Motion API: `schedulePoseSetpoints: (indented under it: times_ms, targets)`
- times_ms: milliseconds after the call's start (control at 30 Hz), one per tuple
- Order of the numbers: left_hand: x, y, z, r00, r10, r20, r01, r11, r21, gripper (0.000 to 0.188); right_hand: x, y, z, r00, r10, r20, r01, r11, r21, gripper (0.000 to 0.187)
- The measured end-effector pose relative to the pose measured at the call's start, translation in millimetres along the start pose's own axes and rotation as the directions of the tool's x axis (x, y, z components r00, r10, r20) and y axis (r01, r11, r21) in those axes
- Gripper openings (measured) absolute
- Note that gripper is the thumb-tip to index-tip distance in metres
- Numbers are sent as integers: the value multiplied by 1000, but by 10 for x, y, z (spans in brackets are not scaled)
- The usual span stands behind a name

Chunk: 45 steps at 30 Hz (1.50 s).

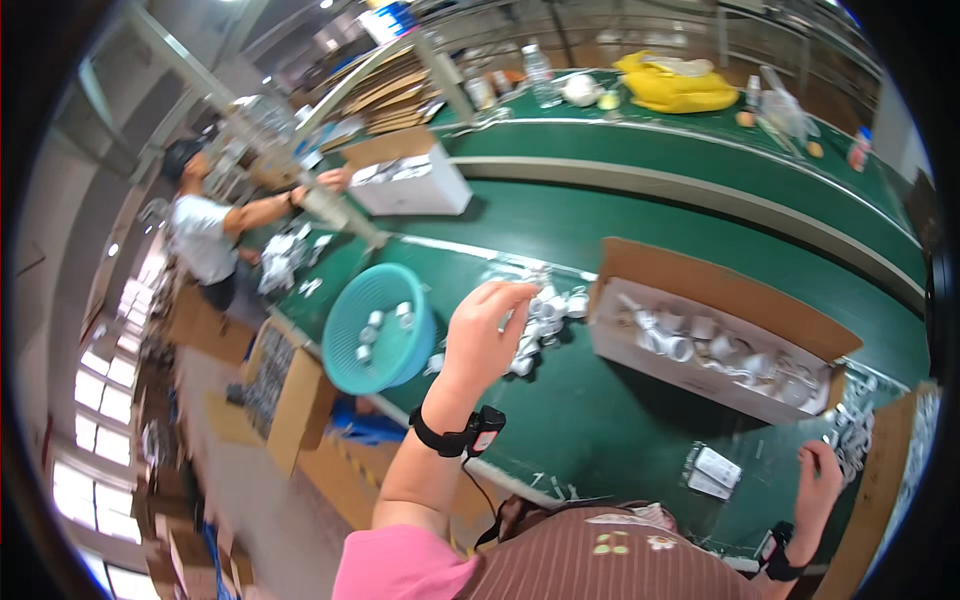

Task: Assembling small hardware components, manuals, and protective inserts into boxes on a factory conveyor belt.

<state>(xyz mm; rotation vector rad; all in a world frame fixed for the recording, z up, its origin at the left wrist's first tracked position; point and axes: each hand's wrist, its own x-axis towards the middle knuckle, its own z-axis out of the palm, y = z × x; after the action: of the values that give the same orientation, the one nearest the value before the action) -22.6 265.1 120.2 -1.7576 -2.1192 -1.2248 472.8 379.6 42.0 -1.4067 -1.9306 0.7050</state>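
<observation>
My left hand (482, 338) reaches over a heap of white plastic fittings (548, 318) on the green table. Its fingers are bent with the thumb apart from them, and I see nothing held between them. At the right, my right hand (819, 478) is closed with curled fingers beside a pile of grey-white ring-like parts (856, 432); anything in it is too small to make out. Between the hands stands a long open carton (700, 385), partly filled with white cup-shaped fittings. Left of my left hand, a turquoise basin (335, 345) holds several white fittings.
Two small white packets (714, 472) lie near the front edge. Another open carton (420, 190) stands farther back, where a person (205, 225) reaches toward it. A brown carton side (870, 500) rises at the right. A yellow bag (675, 85) lies on the far shelf.
</observation>
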Motion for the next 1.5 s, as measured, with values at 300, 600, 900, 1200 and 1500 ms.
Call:
schedulePoseSetpoints:
  times_ms: [300,600,900,1200,1500]
  targets:
    - [-1768,-1345,-122,835,-524,-170,532,686,496,45,233,-61,25,990,-101,98,105,994,-34,6]
    - [-1864,-1682,-15,797,-595,-107,562,663,494,16,94,-659,176,985,-166,46,168,985,-46,8]
    - [-490,572,330,988,-152,8,151,971,-185,42,-109,-473,-48,989,-139,-59,134,988,-77,7]
    - [193,1873,1552,916,336,220,-200,856,-476,43,-118,-392,-35,988,-127,-84,123,991,-60,7]
    - [-184,1541,1273,919,311,241,-200,897,-395,39,-267,-132,-215,994,-16,-113,15,1000,-10,7]
